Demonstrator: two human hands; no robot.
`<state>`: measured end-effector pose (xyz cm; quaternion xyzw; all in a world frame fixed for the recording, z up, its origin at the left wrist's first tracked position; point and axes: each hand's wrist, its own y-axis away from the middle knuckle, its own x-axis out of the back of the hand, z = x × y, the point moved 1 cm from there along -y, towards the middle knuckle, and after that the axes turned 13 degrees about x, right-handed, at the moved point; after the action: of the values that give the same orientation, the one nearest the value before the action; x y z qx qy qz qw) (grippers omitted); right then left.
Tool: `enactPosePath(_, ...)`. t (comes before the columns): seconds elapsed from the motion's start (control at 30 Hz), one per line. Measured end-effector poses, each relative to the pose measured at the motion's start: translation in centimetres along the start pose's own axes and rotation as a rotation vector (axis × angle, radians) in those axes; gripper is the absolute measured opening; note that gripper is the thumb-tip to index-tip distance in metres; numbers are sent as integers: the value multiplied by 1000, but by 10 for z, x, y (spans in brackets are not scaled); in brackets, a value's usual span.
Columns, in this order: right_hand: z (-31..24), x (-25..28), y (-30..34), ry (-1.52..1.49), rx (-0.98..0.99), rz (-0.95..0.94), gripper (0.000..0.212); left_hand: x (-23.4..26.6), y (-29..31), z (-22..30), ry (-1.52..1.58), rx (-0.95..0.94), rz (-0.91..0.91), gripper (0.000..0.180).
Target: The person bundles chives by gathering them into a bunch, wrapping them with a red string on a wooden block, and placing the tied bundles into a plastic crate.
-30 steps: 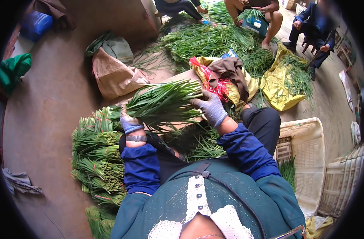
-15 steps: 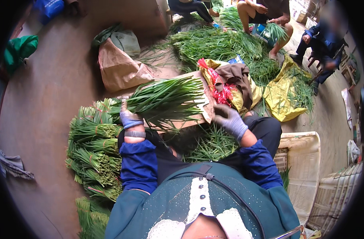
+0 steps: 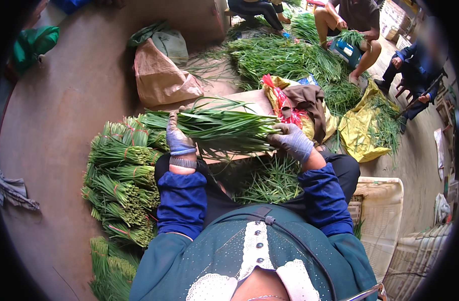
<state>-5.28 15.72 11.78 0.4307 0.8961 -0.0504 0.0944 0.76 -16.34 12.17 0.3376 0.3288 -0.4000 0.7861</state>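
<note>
A loose bunch of green garlic chives (image 3: 229, 129) lies crosswise in front of me, above a low board (image 3: 242, 100). My left hand (image 3: 178, 136), in a thin grey-purple glove, is wrapped round its left part, thumb pointing up. At its right end my right hand (image 3: 294, 142), gloved alike, is closed on the tips; its fingertips are partly hidden by the leaves. To the left, a stack of chive bundles (image 3: 121, 193) tied with red bands rises beside my leg. Loose cut leaves (image 3: 269, 183) cover the floor between my legs.
Beyond the board stand a pinkish sack (image 3: 164, 80) and a yellow bag (image 3: 330, 128) with red ribbon and brown cloth. A large chive heap (image 3: 290, 60) spreads farther back, where other people sit. A yellow sheet (image 3: 362, 130) and a white plastic crate (image 3: 382, 210) are on my right.
My right hand has gone from open and apart to closed on the bunch's right end. The spread bunch has become narrower. The whole view has shifted slightly.
</note>
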Motion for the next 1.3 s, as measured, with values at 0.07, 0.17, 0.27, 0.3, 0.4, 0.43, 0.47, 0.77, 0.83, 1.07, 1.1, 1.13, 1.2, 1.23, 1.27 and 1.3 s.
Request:
enactPosePath(0.07,4,11,3,141,77,88,13,-1,4,-2,23,-4,-63,21)
enactPosePath(0.17,16,52,27,337,-132,173,15,-6,8,13,33,-38,-80,23)
enactPosePath(0.27,43,57,46,951,97,-319,29,5,-5,20,46,-127,-112,27)
enactPosePath(0.3,47,57,52,925,-104,-328,39,10,-11,21,60,-117,-118,24)
enactPosePath(0.4,39,43,51,589,99,40,38,24,-21,22,143,-65,-136,23)
enactPosePath(0.43,24,33,49,335,28,121,37,23,-22,18,125,-95,-87,24)
enactPosePath(0.47,11,28,42,296,127,130,39,22,-24,18,124,-83,-90,23)
enactPosePath(0.77,10,5,0,225,58,-18,22,28,-31,14,58,-48,-157,24)
enactPosePath(0.83,4,22,9,288,12,98,19,33,-32,15,48,-11,-144,28)
enactPosePath(1.07,52,61,54,1018,-23,-353,70,16,-29,34,22,24,-6,39)
enactPosePath(1.1,53,54,56,977,2,-275,75,13,-27,36,19,40,-31,43)
enactPosePath(1.13,53,53,56,939,28,-189,81,-1,-23,35,-7,43,41,43)
enactPosePath(1.2,48,43,45,909,142,-113,94,-5,-27,41,-19,41,-13,44)
enactPosePath(1.23,52,43,36,875,218,-100,97,-13,-27,39,-39,46,-13,44)
enactPosePath(1.27,56,44,26,848,295,-83,99,-25,-25,38,-56,52,-18,44)
enactPosePath(1.3,60,44,17,827,396,-13,97,-36,-24,36,-73,58,-23,44)
